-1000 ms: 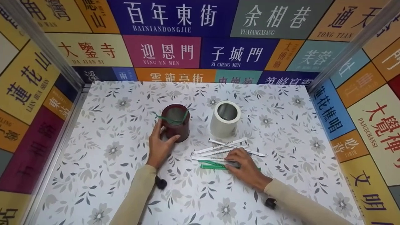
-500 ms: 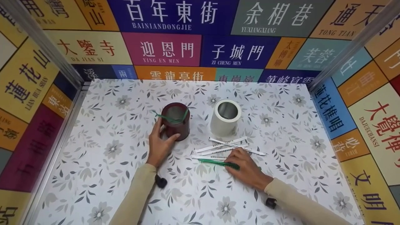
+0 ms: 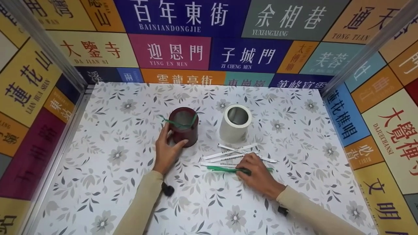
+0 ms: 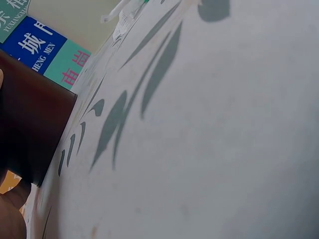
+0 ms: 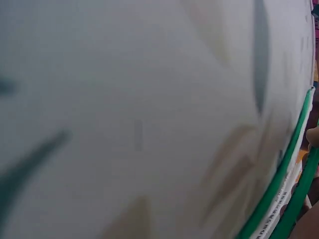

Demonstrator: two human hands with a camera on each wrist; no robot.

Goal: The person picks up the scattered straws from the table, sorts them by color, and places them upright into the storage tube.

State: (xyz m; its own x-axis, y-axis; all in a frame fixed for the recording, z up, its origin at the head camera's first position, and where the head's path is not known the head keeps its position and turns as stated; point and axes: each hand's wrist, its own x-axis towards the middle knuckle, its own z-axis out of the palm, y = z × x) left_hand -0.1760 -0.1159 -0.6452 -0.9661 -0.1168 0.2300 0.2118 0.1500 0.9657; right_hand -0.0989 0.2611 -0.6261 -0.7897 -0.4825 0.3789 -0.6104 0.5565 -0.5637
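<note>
My left hand [image 3: 166,151] grips the near left side of a dark red cup [image 3: 185,136], thumb at its front; the left wrist view shows the cup's dark wall [image 4: 30,114] at the left edge. Thin green strips [image 3: 178,124] lie bent over the cup's mouth. To the right, my right hand [image 3: 258,174] pinches a slim green strip [image 3: 222,169] between thumb and fingers, low over the table. In the right wrist view, another green strip [image 5: 274,186] lies beside a printed white one, and the fingers are mostly cut off at the edge.
A white cup [image 3: 233,132] stands upright to the right of the dark red one. Several slim white strips [image 3: 228,151] with printed lettering lie crossed in front of it. The table has a floral cover [image 3: 196,202], with sign-covered panels [image 3: 169,54] around its back and sides.
My right fingers have taken hold of a green strip and shifted it slightly among the others. The left hand still grips the dark red cup in the same place.
</note>
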